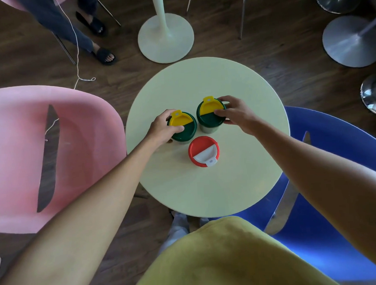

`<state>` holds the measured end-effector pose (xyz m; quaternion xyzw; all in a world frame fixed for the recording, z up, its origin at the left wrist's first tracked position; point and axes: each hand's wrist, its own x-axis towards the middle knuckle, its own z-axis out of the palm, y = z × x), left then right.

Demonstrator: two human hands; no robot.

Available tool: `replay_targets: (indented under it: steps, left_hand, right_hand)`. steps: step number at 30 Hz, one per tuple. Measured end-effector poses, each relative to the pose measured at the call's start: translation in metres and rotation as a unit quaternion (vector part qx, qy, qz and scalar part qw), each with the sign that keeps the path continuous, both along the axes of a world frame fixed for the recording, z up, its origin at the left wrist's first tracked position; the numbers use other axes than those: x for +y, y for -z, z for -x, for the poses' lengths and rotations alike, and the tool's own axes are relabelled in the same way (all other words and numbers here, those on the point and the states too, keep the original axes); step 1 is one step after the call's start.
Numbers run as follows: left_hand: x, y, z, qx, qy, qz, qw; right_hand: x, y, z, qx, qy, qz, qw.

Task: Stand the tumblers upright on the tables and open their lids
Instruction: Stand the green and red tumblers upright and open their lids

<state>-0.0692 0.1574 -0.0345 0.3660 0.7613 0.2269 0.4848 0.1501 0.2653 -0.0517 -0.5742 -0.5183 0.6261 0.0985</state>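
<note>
Left hand fingers curl around the left green-lidded tumbler with its yellow plastic flap, right hand pinches its twin, steadying both upright on the round pale table; flaps look shut, red-lidded tumbler waits untouched.

Seen from straight above, the three tumblers show little but their lids, so the body of the red-lidded tumbler is almost wholly hidden, and the hands cover the outer rims of the two green-lidded tumblers: the left hand on one, the right hand on the other. The round desk hides its own foot, and a yellow garment covers its near edge. The pink chair and blue chair are cut off by the picture's edges, as is a seated person at the top, seen only from the legs down.
</note>
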Motion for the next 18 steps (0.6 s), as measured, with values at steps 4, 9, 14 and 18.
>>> replay_targets:
  steps: [4,9,14,18]
  left_hand:
    - [0.001,0.002,0.0,0.013,0.003,-0.002,1.0]
    - [0.004,-0.005,-0.011,0.051,0.037,-0.065,0.996]
    - [0.016,-0.008,-0.018,0.101,0.111,-0.094,0.984]
    - [0.021,-0.007,-0.018,0.121,0.141,-0.077,0.98]
  right_hand:
    - [-0.006,0.0,-0.005,-0.001,0.02,0.001,1.0]
    - [-0.041,-0.002,-0.013,-0.051,0.132,-0.001,0.99]
    - [-0.107,-0.012,-0.009,-0.034,0.14,0.086,0.986]
    - [-0.134,-0.012,0.005,-0.027,0.156,0.104,0.982]
